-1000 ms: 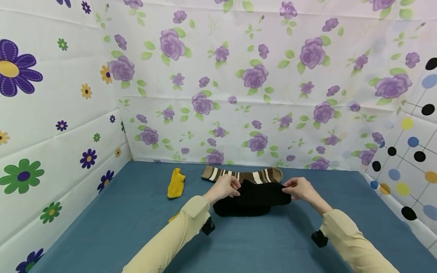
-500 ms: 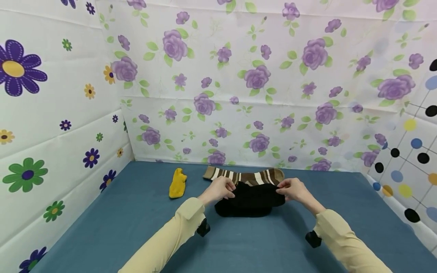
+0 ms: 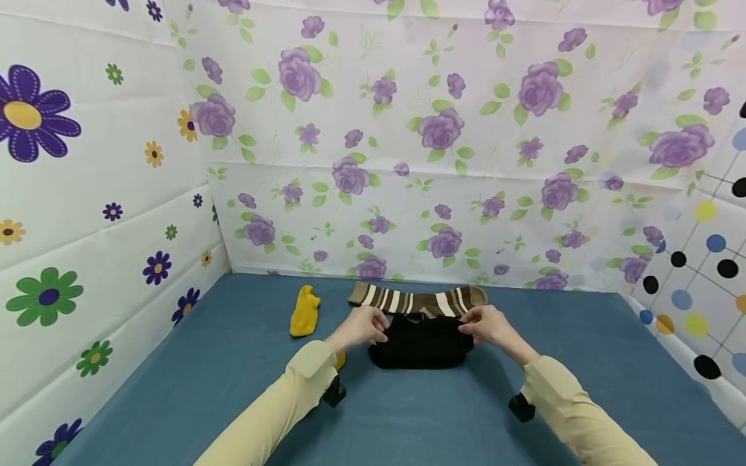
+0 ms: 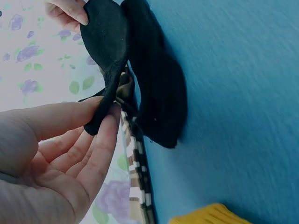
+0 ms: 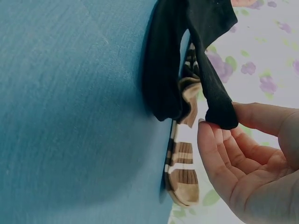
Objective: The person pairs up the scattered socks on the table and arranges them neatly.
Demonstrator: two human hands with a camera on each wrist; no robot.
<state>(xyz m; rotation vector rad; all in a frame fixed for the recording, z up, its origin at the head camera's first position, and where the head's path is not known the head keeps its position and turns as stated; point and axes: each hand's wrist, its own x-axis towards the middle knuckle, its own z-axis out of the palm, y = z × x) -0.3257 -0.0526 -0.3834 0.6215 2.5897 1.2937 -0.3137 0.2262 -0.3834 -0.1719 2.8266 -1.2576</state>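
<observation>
My left hand [image 3: 361, 325] pinches one end of a black sock [image 4: 106, 32] between thumb and fingers. At the other end, my right hand [image 5: 254, 158] pinches the same sock, which is stretched between the two hands above the table. A second black sock [image 4: 161, 88] lies on the blue cloth just below and in front of it. In the head view the two black socks overlap and are hard to tell apart. Behind them lies a brown, white and tan striped sock [image 3: 419, 301], partly covered in that view.
A yellow sock [image 3: 305, 312] lies left of the left hand. Another yellow piece [image 3: 340, 360] shows beside the left sleeve, mostly hidden. Blue cloth [image 3: 419, 421] covers the table, with flowered fabric walls [image 3: 402, 129] at the back and sides.
Both hands have moved left, bringing the held black sock over the lying one. Its right end no longer sticks out far past the lower sock. The grip of both hands is kept.
</observation>
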